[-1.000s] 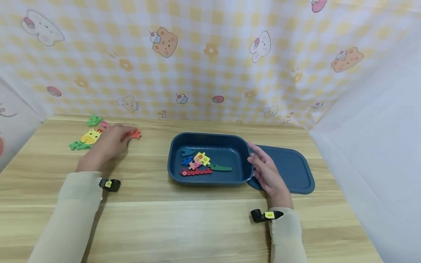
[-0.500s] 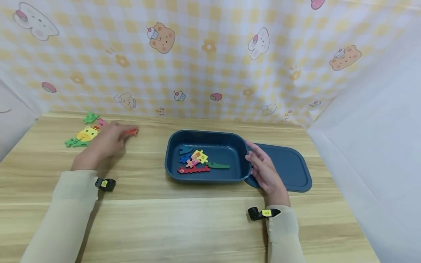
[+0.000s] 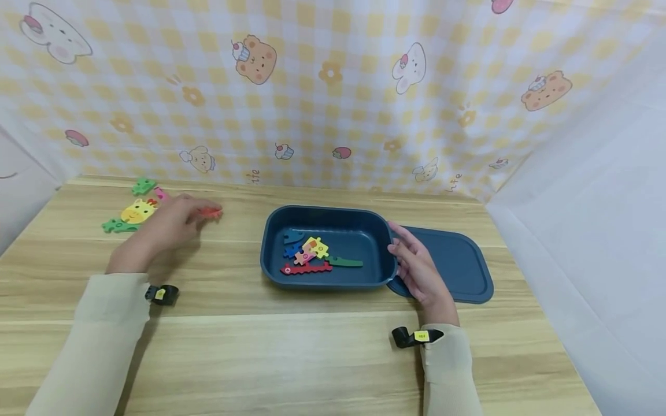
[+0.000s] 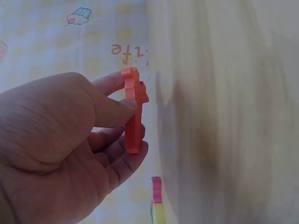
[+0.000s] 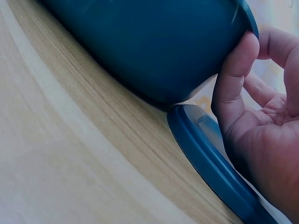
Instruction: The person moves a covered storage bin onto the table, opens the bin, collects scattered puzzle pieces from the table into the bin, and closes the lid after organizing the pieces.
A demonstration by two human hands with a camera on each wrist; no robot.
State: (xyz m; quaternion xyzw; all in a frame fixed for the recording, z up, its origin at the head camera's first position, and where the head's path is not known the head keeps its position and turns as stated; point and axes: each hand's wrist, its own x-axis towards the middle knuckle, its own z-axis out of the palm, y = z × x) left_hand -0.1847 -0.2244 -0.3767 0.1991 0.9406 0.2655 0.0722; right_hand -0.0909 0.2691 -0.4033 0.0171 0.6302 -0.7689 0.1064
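Note:
My left hand (image 3: pixel 169 228) pinches an orange-red puzzle piece (image 4: pixel 134 112) between thumb and fingers, just over the table at the back left. Next to that hand lie a yellow giraffe-face piece (image 3: pixel 138 211), green pieces (image 3: pixel 143 186) and a pink piece (image 3: pixel 161 193). At the middle stands a dark blue rectangular box (image 3: pixel 333 284) without its lid on. Inside it are several puzzle pieces: yellow (image 3: pixel 320 248), blue (image 3: pixel 293 237), red (image 3: pixel 307 268) and green (image 3: pixel 346 262). My right hand (image 3: pixel 418 274) holds the box's right end, thumb at the rim (image 5: pixel 250 23).
The matching dark blue lid (image 3: pixel 458 266) lies flat to the right of the box, partly behind my right hand. A checked cloth (image 3: pixel 312 115) hangs behind the wooden table (image 3: pixel 291 358). White sheeting (image 3: pixel 598 231) closes off the right side.
The head view has shifted slightly. My left hand keeps hold of the orange-red piece, and its wrist has moved a little left. The right hand stays at the box.

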